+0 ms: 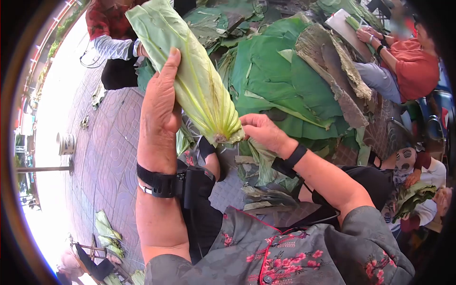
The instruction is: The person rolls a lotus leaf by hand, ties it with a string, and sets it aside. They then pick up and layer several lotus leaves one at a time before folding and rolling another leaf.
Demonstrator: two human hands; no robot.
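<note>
A folded pale-green leaf, apparently a lotus leaf (199,80), is held up in front of me at a slant. Its ribs gather at a brownish stem end, low and to the right. My left hand (164,97) grips the leaf's left side, thumb lying across the front and the other fingers hidden behind. Close to the stem end, the closed fingers of my right hand (266,134) pinch the leaf's lower right edge. Behind it spreads a big stack of flat dark-green leaves (285,71), with a dried brown leaf (327,71) along its right side.
A person in a red top (413,61) works at the upper right beside a board (344,28). Another person's sleeve (111,47) is at the upper left. Someone at the right holds leaves (411,202). Folded leaves (108,232) and a white bucket (66,143) stand on the paving (109,156).
</note>
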